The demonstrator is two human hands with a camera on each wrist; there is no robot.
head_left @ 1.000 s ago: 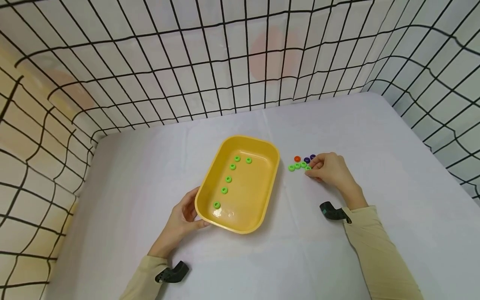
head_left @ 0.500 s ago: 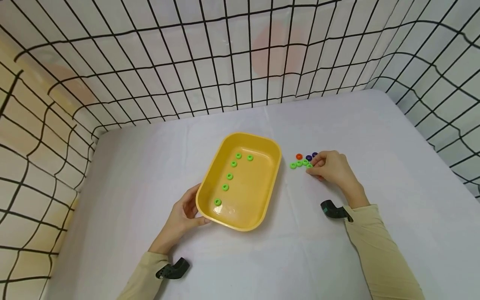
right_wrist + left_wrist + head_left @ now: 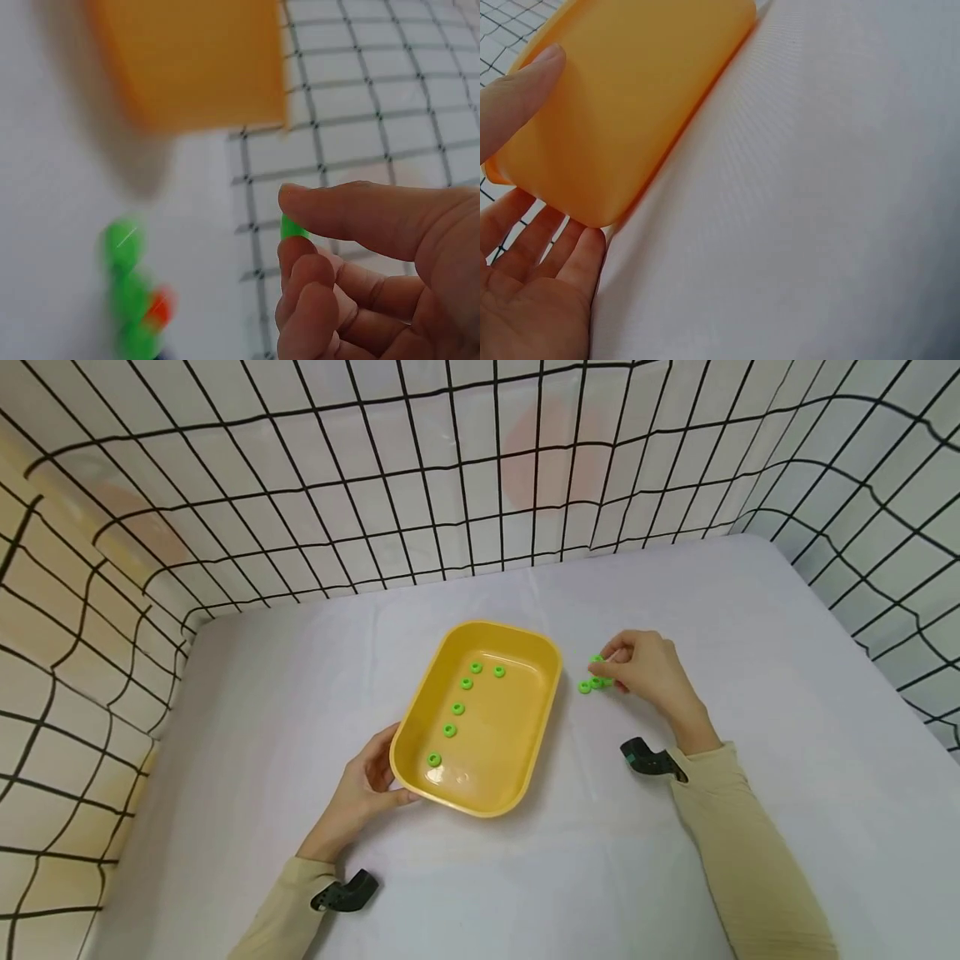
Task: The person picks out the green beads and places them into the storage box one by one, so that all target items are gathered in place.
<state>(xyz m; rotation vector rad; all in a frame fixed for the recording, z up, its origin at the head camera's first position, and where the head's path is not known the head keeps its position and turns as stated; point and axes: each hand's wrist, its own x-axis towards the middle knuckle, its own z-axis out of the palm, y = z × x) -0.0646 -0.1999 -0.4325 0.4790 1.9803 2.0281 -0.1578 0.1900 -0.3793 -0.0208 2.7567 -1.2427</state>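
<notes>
A yellow plastic tray stands on the white-covered table, with several small green rings scattered inside it. My left hand holds the tray by its near left corner, thumb on one wall and fingers along the other. Between thumb and index finger, my right hand pinches one green ring, raised above the table just right of the tray. Beneath this hand lie more green rings. An orange-red ring shows blurred beside them in the right wrist view; in the head view the hand hides it.
The white table reaches back to a black wire grid, which also rises along the left and right sides. Each wrist bears a small black camera mount, the right mount and the left mount.
My right hand has lifted a green ring from the group and moved up and left toward the tray, now covering the orange and purple rings. My left hand stays at the tray's corner.
</notes>
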